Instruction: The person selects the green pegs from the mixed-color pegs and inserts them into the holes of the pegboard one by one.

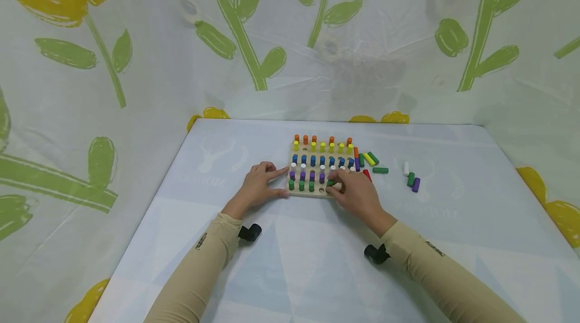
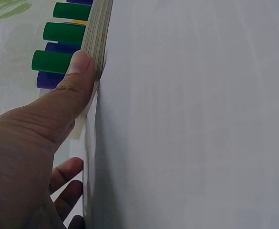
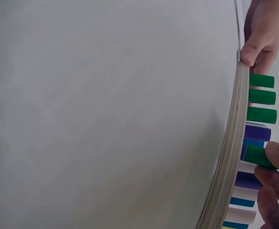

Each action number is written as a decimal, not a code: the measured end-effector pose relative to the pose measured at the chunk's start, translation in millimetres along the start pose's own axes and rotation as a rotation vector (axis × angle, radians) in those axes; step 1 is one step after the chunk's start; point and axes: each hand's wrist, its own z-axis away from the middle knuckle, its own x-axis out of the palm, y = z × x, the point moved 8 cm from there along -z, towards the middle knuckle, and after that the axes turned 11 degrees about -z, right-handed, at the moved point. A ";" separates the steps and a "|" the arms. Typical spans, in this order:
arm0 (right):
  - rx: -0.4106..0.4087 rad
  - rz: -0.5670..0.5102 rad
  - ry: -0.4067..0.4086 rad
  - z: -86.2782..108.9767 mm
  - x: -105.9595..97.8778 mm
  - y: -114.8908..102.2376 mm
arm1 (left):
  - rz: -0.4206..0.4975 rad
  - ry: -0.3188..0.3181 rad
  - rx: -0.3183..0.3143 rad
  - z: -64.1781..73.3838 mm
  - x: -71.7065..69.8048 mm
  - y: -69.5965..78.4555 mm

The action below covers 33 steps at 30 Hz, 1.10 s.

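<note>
A wooden pegboard [image 3: 231,138] bears rows of coloured pegs: orange at the back, then yellow, blue, white, purple and green at the front. My left hand [image 1: 256,185] touches the board's left side with a straight index finger, its thumb at the near left corner. Between thumb and fingers, my right hand [image 1: 359,196] pinches a green peg [image 3: 256,156] above the front row, to the right of three standing green pegs [image 3: 262,115]. The peg is tilted in the head view. Part of the board's right side is hidden behind the right hand.
Loose pegs lie right of the board, among them a yellow peg [image 1: 369,159], a green peg [image 1: 380,170] and a red peg [image 1: 367,175]. Farther right are a white peg [image 1: 406,168] and a purple peg [image 1: 416,185]. A flower-patterned curtain [image 1: 158,61] surrounds the table [image 1: 272,287].
</note>
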 end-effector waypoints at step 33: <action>-0.018 0.023 -0.012 -5.7 8.9 -8.1 | -0.002 -0.003 -0.005 -0.4 -0.1 -0.7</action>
